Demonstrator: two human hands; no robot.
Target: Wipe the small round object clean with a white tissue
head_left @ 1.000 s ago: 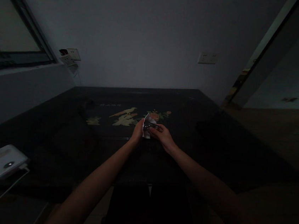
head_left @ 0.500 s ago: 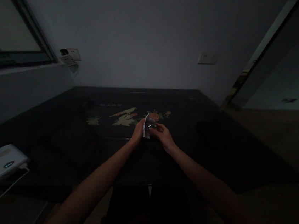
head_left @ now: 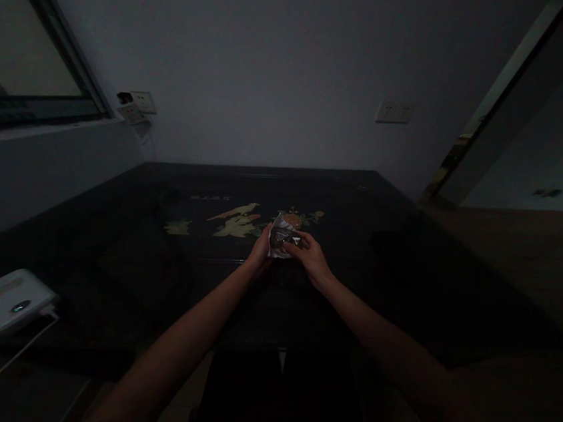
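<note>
Over the dark table [head_left: 232, 293], my left hand [head_left: 259, 249] is closed on the left side of a crinkled silvery foil packet [head_left: 279, 239]. My right hand [head_left: 311, 256] pinches the packet's right side, thumb on the near face and fingers behind the edge. A shiny dark area shows between the hands; whether it is the packet's inside or a separate thing I cannot tell in this dim light. Fingers of the left hand are partly hidden behind the foil.
A white box-shaped device [head_left: 13, 300] with a small display and a white cable [head_left: 8, 365] stands at the table's left edge. A bird-and-flower picture [head_left: 237, 223] decorates the tabletop. Wall sockets [head_left: 394, 112] and a plugged-in adapter [head_left: 133, 113] are on the wall behind.
The foil packet has turned and spread, so its broad shiny face now shows between my hands. Both hands keep nearly the same place. The view has shifted slightly.
</note>
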